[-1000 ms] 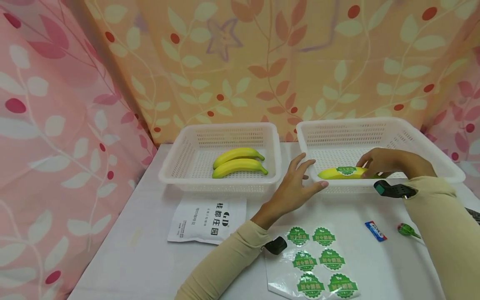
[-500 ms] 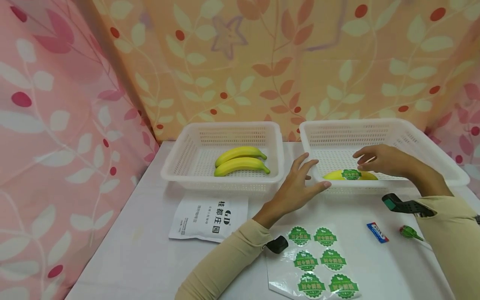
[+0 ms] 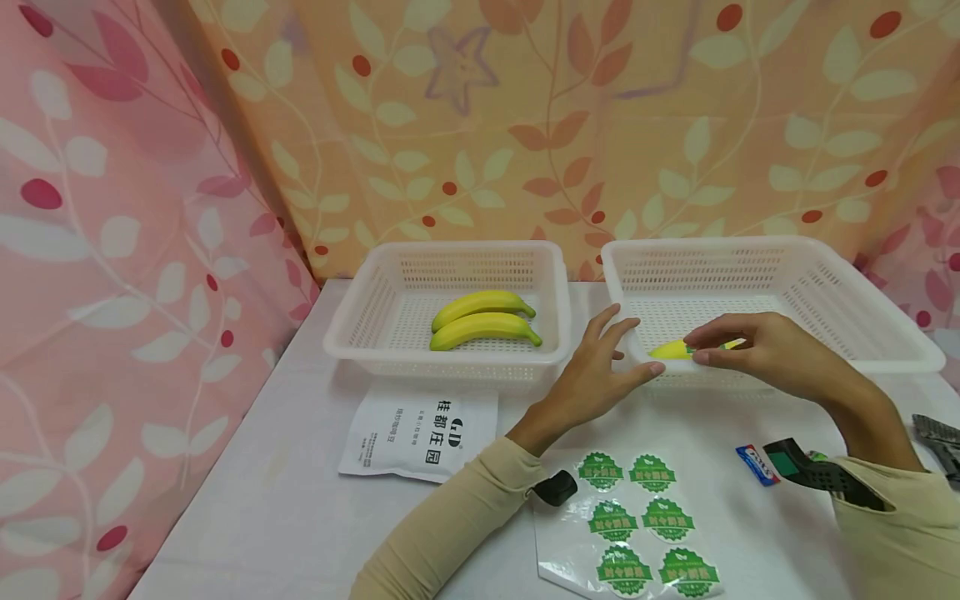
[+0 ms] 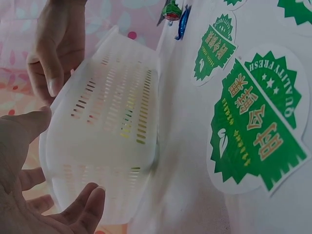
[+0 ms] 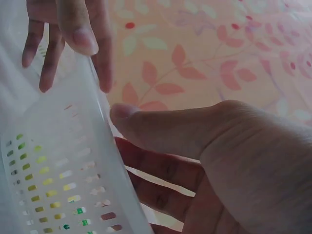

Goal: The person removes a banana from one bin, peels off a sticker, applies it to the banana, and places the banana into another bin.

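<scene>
In the head view, a yellow banana (image 3: 670, 350) with a green sticker lies along the front inside wall of the right white basket (image 3: 817, 364). My right hand (image 3: 772, 346) reaches over that basket's front rim, its fingers overlapping the banana and its sticker; the right wrist view shows the thumb (image 5: 161, 126) at the rim with the other fingers behind it. My left hand (image 3: 592, 375) is spread at the basket's near left corner, thumb and fingers on either side of the corner. Two more bananas (image 3: 483, 327) lie in the left white basket (image 3: 442, 363).
A white coffee bag (image 3: 427, 433) lies before the left basket. Nearer me is a sheet of round green stickers (image 3: 555, 533). A small blue-and-red packet (image 3: 756, 464) is partly behind the right wrist camera. Floral curtains (image 3: 480, 150) enclose the table.
My right hand has let go of the banana, lifted off it, then come back down lower and nearer the front rim, over the sticker. My left hand has stayed at the basket corner.
</scene>
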`<state>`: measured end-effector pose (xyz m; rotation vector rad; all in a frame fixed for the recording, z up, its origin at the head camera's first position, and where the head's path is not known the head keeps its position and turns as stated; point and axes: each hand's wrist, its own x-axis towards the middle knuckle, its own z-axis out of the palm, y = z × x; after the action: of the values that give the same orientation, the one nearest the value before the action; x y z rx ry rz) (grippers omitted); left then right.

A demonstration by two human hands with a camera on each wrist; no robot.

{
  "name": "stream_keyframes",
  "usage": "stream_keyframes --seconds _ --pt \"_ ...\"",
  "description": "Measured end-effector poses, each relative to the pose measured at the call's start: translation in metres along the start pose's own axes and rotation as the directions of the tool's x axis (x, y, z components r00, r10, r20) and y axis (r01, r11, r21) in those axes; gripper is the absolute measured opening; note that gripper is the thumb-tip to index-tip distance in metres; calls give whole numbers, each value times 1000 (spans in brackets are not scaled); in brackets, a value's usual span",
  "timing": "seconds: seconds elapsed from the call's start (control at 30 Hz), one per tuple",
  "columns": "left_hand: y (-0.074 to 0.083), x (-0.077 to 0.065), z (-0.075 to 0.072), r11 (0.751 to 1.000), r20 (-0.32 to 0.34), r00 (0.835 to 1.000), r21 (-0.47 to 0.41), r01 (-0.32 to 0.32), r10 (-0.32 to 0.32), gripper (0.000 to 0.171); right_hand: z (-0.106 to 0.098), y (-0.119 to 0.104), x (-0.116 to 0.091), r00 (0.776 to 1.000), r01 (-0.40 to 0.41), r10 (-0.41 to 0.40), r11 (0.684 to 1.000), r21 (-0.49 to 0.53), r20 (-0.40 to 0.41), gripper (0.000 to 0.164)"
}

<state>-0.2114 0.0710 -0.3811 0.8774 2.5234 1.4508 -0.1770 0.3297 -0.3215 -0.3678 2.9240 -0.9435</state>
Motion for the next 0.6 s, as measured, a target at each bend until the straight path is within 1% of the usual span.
stream_keyframes --seconds 0.2,0.4,0.5,0.6 --pt "2 0 0 1000 4 1000 8 0 0 74 4 2 -6 1000 1 0 1000 -9 25 26" --pt "4 -2 -1 999 7 1000 50 2 -2 74 6 4 -7 999 31 -31 999 22 10 21" --pt "5 -9 -3 998 19 1000 70 -6 5 74 7 4 -6 999 32 -32 999 28 2 21" --pt "8 -23 -10 994 33 998 98 -56 53 71 7 5 -7 1000 20 -20 999 24 -4 21"
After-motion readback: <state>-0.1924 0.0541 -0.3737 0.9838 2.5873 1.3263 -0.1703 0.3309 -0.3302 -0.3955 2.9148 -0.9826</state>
